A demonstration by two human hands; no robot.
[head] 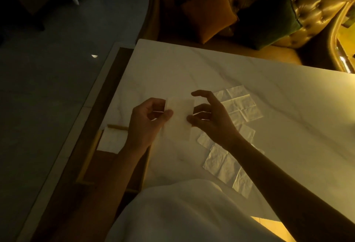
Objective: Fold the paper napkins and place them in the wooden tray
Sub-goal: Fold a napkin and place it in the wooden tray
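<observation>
Pinching one folded napkin [179, 116] between them, both hands, left [147, 119] and right [208, 116].

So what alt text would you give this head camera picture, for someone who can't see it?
Seen from above in dim yellow light, a person's left hand and right hand hold a folded paper napkin above a white marble table. Unfolded napkins lie to the right, and a wooden tray at the left already holds a folded one.
</observation>
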